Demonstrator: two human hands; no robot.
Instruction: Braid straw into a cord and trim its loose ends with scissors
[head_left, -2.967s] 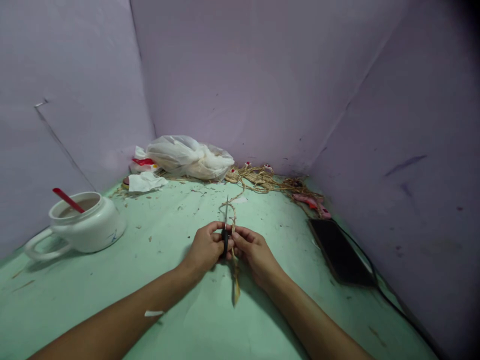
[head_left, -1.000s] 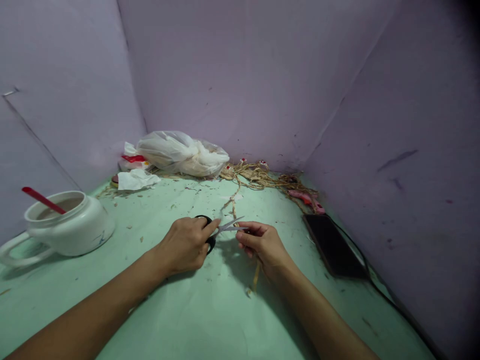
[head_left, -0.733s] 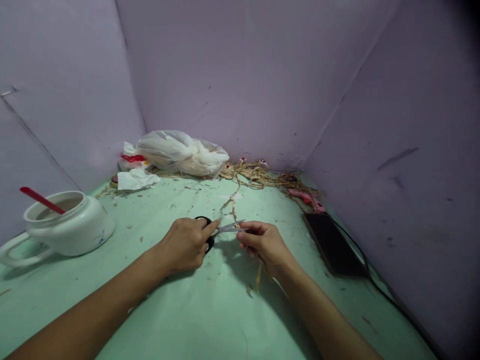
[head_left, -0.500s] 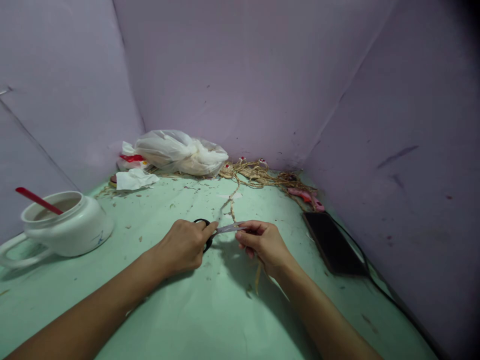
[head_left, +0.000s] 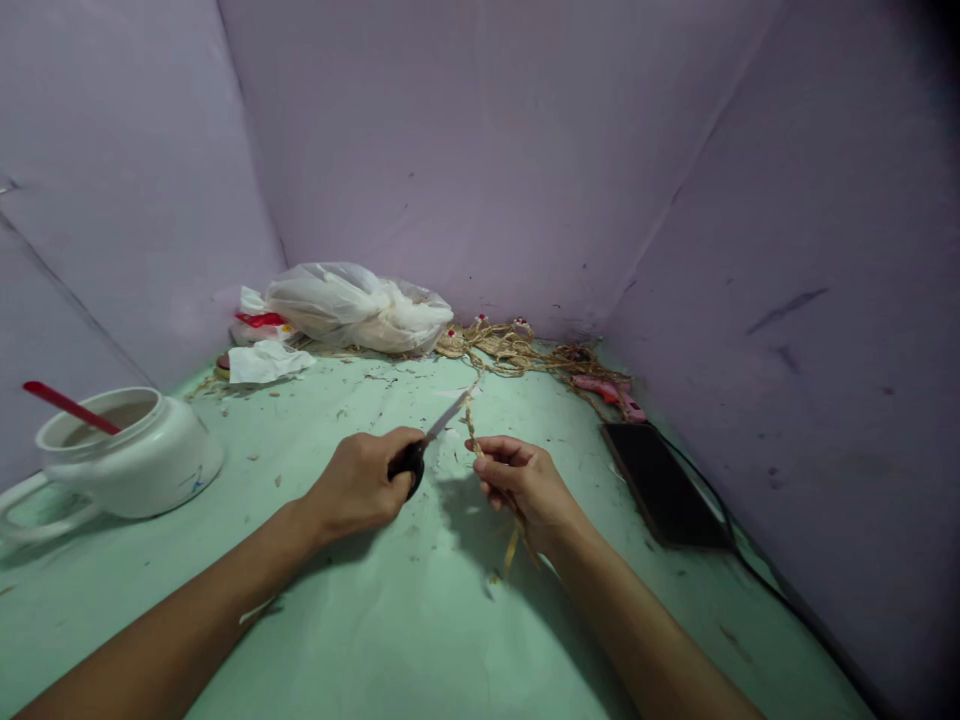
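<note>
My left hand is closed round the black handles of a pair of scissors, whose blades point up and to the right. Pinched between the thumb and fingers of my right hand is a braided straw-coloured cord. From there the cord runs away from me toward a tangle of similar cords at the back wall, and its loose ends hang below my right hand. The scissor tips lie close beside the cord; whether they touch it I cannot tell.
A white mug-like pot with a red stick stands at left. At the back are a knotted plastic bag and a crumpled tissue. To the right lie a phone with a cable and a pink tool.
The scissors have swung from lying across the cord near my right fingers to pointing up along it. My left hand has turned and drawn slightly left; my right hand still pinches the cord.
</note>
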